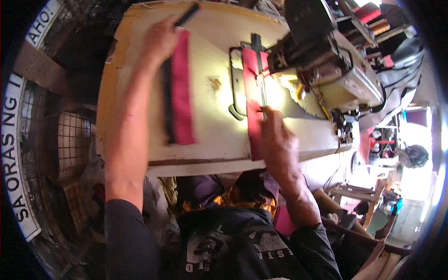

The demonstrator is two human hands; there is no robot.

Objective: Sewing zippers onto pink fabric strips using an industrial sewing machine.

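My left hand [162, 39] is closed on a short black strip [189, 14] near the table's far edge. Below it lie a red fabric strip [183, 93] and, along its left side, a dark strip [168, 107], both blurred. My right hand [277, 135] has its fingers curled round a small, thin dark object [262, 109], too small to name, over a second red strip [252, 116]. That strip runs under the lit needle area of a sewing machine [343, 81]; a narrow black piece [255, 42] shows at its far end.
The pale worktable [210, 121] has a worn wooden left edge. The machine body fills its right side. A dark slotted metal fitting [237, 84] sits left of the needle area. Cluttered shelves [373, 18] stand behind, and a wire-grid panel [70, 135] is at left.
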